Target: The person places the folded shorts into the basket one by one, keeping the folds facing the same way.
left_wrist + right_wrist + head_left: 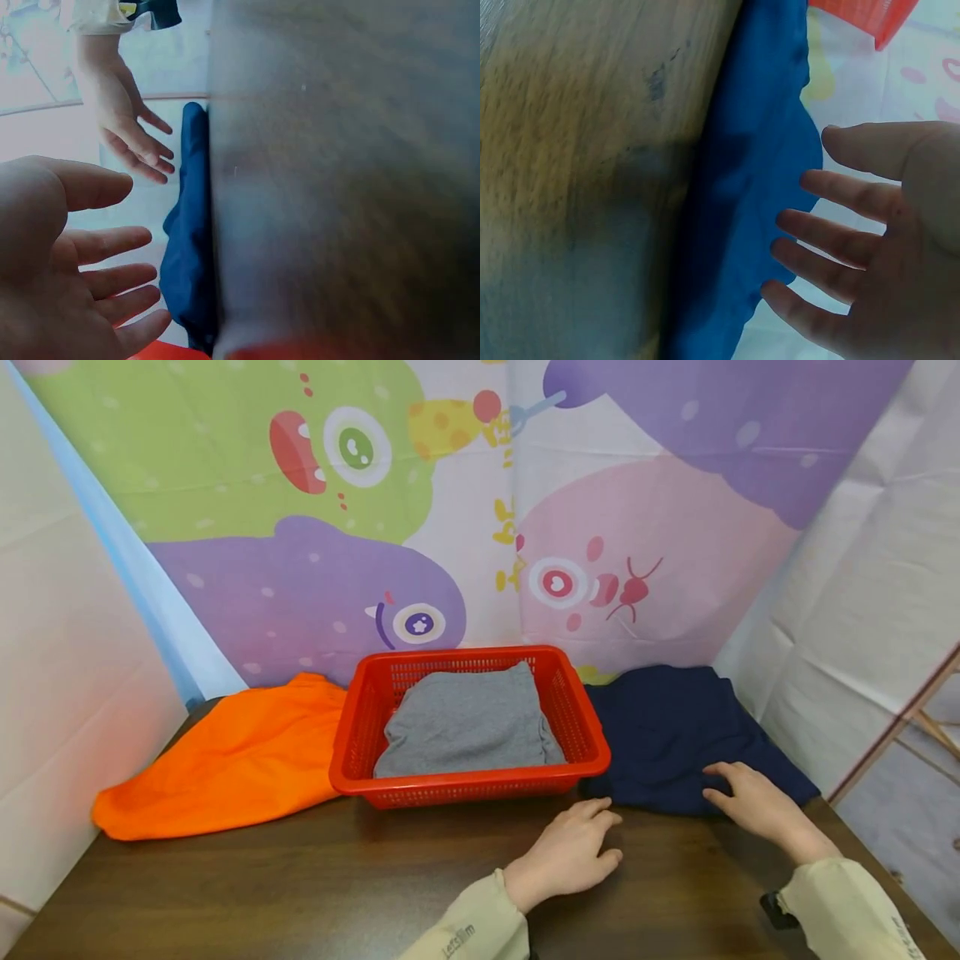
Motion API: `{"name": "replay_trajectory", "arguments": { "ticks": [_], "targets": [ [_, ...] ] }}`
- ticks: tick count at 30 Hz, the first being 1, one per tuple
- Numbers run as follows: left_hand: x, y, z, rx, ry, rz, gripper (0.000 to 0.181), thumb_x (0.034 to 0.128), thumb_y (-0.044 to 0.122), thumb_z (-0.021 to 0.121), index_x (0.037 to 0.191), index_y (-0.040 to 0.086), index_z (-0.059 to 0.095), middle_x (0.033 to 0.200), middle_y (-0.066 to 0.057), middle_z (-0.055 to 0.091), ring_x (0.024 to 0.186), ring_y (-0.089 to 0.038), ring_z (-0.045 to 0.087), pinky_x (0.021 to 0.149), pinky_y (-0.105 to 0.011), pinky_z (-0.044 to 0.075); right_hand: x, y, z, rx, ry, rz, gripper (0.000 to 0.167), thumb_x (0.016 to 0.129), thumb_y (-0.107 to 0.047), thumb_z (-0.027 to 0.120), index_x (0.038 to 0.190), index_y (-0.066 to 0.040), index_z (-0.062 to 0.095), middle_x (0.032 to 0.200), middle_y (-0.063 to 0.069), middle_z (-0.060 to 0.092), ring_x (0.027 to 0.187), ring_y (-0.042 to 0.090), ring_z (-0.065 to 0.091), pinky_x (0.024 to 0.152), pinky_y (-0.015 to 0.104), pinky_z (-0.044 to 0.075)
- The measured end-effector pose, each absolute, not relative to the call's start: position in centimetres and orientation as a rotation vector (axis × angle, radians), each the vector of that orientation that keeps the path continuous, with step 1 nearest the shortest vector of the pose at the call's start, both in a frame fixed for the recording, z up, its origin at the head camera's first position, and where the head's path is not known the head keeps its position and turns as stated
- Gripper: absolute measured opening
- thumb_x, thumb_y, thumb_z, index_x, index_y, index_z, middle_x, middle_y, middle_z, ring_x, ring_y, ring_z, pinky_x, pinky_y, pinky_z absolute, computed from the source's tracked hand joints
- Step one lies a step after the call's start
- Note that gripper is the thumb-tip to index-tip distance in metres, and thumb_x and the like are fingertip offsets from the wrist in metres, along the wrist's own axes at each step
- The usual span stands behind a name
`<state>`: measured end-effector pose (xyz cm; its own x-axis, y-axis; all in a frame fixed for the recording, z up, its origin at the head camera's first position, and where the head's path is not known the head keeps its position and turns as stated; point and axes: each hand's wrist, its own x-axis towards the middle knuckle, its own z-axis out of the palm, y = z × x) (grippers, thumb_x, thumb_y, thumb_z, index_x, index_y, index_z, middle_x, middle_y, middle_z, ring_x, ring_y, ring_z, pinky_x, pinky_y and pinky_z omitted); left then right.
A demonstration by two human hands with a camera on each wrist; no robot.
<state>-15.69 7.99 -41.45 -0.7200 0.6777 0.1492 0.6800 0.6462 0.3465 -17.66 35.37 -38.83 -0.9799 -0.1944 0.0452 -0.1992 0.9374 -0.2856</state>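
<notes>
A navy folded cloth (667,735), which looks like a garment, lies on the right of the table. Above its near right part my right hand (761,806) hovers with spread fingers, holding nothing; the right wrist view shows the blue cloth (742,187) beyond the fingertips. My left hand (566,852) is over the table between the basket and the navy cloth, fingers extended, palm bare in the left wrist view. A red plastic basket (468,785) stands in the middle with a folded grey cloth (468,722) inside.
An orange cloth (232,760) is spread at the left, against the basket's side. The brown wooden table (300,885) runs toward the front. A cartoon-printed sheet (480,510) hangs behind, and white sheets (847,602) close both sides.
</notes>
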Motion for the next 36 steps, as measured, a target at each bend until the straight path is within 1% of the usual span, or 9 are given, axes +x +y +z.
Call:
{"name": "replay_trajectory", "arguments": {
  "ticks": [9,12,16,19,23,28,32,36],
  "targets": [
    [-16.5,9.5,-41.8,-1.247,-2.988,-0.512,0.055,0.0880,0.039,0.054,0.136,0.015,0.042,0.148,-0.003,0.025,0.136,-0.018,0.023,0.105,-0.032,0.031,-17.9,35.4,-39.4,0.393,-3.052,0.445,0.037,0.086,-0.017,0.060,0.115,0.005,0.057,0.115,0.029,0.052,0.107,0.046,0.047,0.086,0.056,0.039],
    [-16.6,9.9,-41.9,-1.224,-3.020,-0.506,0.053,0.0875,0.040,0.054,0.134,0.016,0.044,0.149,-0.004,0.022,0.137,-0.019,0.020,0.105,-0.034,0.031,-17.9,35.1,-39.5,0.409,-3.036,0.440,0.037,0.084,-0.016,0.061,0.114,0.004,0.058,0.114,0.027,0.054,0.106,0.044,0.049,0.086,0.055,0.039],
    [-16.8,10.2,-42.3,-1.169,-3.072,-0.496,0.046,0.0870,0.040,0.055,0.127,0.019,0.051,0.149,-0.005,0.022,0.137,-0.021,0.019,0.104,-0.035,0.032,-18.0,34.3,-40.2,0.426,-3.063,0.467,0.038,0.083,-0.017,0.063,0.114,0.003,0.058,0.115,0.026,0.053,0.107,0.044,0.048,0.086,0.055,0.039],
    [-16.9,10.4,-42.6,-1.132,-3.098,-0.486,0.044,0.0868,0.040,0.055,0.125,0.020,0.053,0.150,-0.005,0.020,0.137,-0.021,0.020,0.104,-0.035,0.032,-18.1,33.7,-40.7,0.428,-3.091,0.476,0.038,0.082,-0.017,0.064,0.115,0.002,0.058,0.116,0.025,0.053,0.108,0.044,0.048,0.086,0.055,0.039],
    [-17.1,10.7,-42.8,-1.083,-3.108,-0.463,0.044,0.0860,0.040,0.056,0.125,0.019,0.054,0.150,-0.006,0.019,0.137,-0.021,0.020,0.104,-0.035,0.032,-18.2,33.4,-41.0,0.418,-3.112,0.465,0.039,0.080,-0.016,0.065,0.115,0.001,0.058,0.115,0.024,0.053,0.108,0.043,0.048,0.086,0.055,0.039],
    [-17.2,11.2,-42.8,-1.015,-3.129,-0.374,0.049,0.0842,0.040,0.058,0.127,0.017,0.051,0.149,-0.008,0.020,0.137,-0.023,0.020,0.106,-0.034,0.028,-18.4,33.8,-40.8,0.415,-3.135,0.446,0.041,0.080,-0.019,0.066,0.116,0.001,0.057,0.114,0.024,0.054,0.106,0.043,0.050,0.084,0.054,0.041],
    [-17.4,11.7,-42.6,-0.971,-3.127,-0.311,0.051,0.0834,0.040,0.059,0.127,0.015,0.050,0.149,-0.009,0.020,0.137,-0.023,0.019,0.108,-0.034,0.026,-19.1,35.0,-40.2,0.370,-3.116,0.430,0.042,0.082,-0.019,0.064,0.115,0.006,0.056,0.112,0.029,0.054,0.104,0.046,0.050,0.084,0.055,0.041],
    [-17.6,12.1,-42.5,-0.937,-3.157,-0.259,0.052,0.0832,0.041,0.058,0.127,0.014,0.050,0.149,-0.007,0.022,0.137,-0.021,0.019,0.108,-0.034,0.025,-20.2,37.0,-39.7,0.225,-3.100,0.431,0.045,0.085,-0.021,0.059,0.114,0.012,0.052,0.113,0.037,0.050,0.103,0.052,0.046,0.084,0.057,0.039]
  ]
}}
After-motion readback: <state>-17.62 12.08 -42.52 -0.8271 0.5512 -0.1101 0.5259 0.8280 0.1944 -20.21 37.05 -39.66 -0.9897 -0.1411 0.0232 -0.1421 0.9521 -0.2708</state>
